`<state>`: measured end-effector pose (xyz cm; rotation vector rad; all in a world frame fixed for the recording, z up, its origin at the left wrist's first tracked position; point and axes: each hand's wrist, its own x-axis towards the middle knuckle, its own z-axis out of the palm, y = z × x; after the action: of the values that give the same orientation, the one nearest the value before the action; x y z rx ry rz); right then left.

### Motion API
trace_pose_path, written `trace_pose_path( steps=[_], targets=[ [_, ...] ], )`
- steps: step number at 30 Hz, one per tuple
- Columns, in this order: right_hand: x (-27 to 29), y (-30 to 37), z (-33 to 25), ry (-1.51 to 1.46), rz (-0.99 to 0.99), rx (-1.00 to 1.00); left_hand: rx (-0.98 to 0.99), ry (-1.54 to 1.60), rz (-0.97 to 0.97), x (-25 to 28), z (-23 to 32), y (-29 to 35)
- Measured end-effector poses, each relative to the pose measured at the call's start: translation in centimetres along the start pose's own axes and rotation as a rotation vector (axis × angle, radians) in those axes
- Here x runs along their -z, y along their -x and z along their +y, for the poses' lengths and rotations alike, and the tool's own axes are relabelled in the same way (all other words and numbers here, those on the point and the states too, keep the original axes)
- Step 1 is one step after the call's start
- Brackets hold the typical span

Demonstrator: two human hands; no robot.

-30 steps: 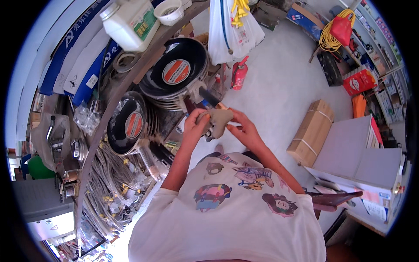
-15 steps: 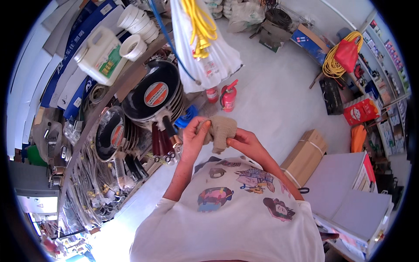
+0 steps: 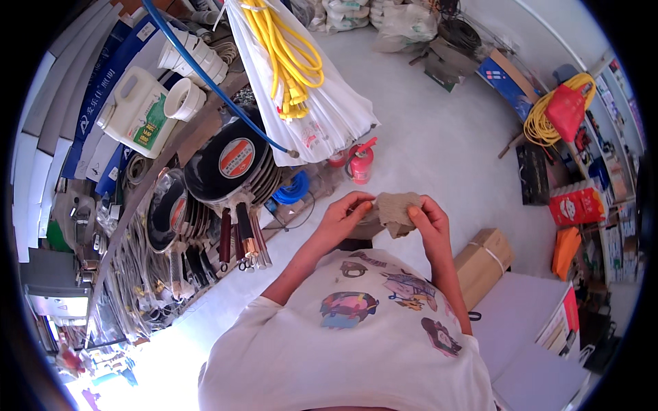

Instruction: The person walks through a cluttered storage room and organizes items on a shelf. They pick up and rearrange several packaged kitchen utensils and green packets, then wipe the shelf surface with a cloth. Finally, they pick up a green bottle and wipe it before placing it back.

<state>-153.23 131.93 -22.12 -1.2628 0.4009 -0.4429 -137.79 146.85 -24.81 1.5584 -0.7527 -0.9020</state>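
Observation:
A tan, coarse-textured cloth is held up between my two hands in front of the white shirt. My right hand pinches its right edge, thumb in front and fingers behind. Closed at the cloth's left side, my left hand has thumb and fingertips together; a darker, shaded fold shows below them. The cloth droops unevenly along its lower edge, and whether it is a rag or some knitted item I cannot tell.
Stacked frying pans with handles sticking out stand to the left. A white bundle with a yellow cord hangs ahead. Beyond my hands is a red fire extinguisher. At right are a cardboard box and shelves.
Both hands have shifted right with the cloth, and the right hand has come up to its right edge. The cloth now hangs wider between them. The view has shifted slightly.

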Motion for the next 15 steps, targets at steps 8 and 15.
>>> trace_pose_path(
  steps=[8,15],
  targets=[
    [1.9,-9.4,-2.8,0.074,-0.142,-0.045,-0.164,-0.021,0.043,1.6,1.2,-10.3],
    [3.8,-16.4,-4.1,-0.052,-0.296,-0.186,-0.153,-0.079,-0.085,3.4,4.3,-15.9]
  ],
)
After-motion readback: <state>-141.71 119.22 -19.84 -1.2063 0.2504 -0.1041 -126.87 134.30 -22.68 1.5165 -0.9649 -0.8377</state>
